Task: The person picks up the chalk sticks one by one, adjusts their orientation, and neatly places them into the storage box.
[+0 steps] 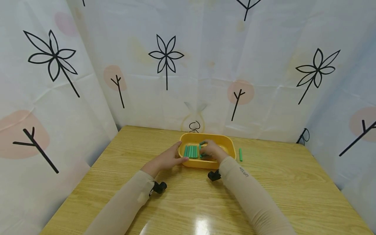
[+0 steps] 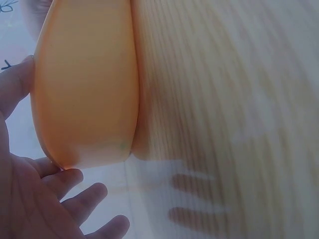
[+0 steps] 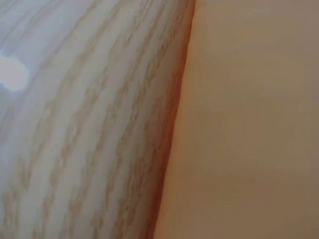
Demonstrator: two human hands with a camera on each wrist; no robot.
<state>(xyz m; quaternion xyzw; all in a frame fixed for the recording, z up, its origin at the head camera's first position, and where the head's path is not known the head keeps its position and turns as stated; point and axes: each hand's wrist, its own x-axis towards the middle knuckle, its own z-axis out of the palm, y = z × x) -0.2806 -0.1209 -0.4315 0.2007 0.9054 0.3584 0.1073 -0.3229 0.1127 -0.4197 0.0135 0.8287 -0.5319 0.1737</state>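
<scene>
A yellow plastic bin (image 1: 195, 164) stands on the table, with several green sticks (image 1: 191, 152) lined up side by side in its left part. My left hand (image 1: 165, 159) holds the bin's near left corner, thumb at the near rim and fingers along the left side. In the left wrist view, the left hand (image 2: 37, 199) has its thumb and index finger against the bin (image 2: 87, 89), the other fingers spread. My right hand (image 1: 212, 150) reaches inside the bin with curled fingers around a green stick (image 1: 202, 143); its fingertips are partly hidden. The right wrist view shows only the bin's outer wall (image 3: 244, 124) and tabletop.
One green stick (image 1: 241, 155) lies on the wooden table (image 1: 182, 202) just right of the bin. A printed white curtain (image 1: 199, 65) hangs behind the table and along both sides. A black cable (image 1: 304, 135) shows at the back right corner.
</scene>
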